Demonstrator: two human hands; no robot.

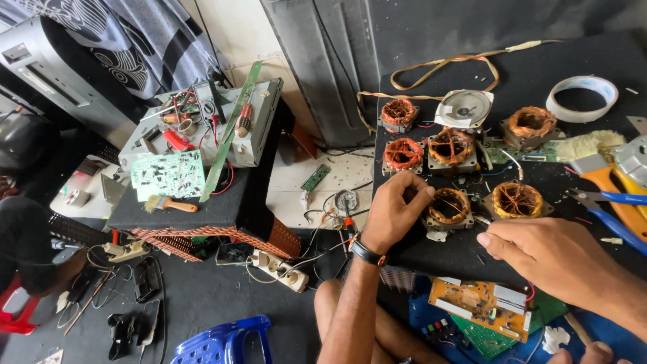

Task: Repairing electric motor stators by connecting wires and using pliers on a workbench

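Mostly early: left hand point(394, 212) pinches wire at copper coil point(449, 207) (five more coils untouched); right hand point(559, 259) rests loose on table point(539, 67).

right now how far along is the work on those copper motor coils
Five wound coils already sit in rows on the black mat. In hand: the left hand pinches wire at the front coil, the right hand resting open beside it. What remains can't be told; pliers lie unused.

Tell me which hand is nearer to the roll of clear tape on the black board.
The right hand. It rests on the board's near edge, below the roll of clear tape and slightly left. The left hand is farther left, at a copper coil.
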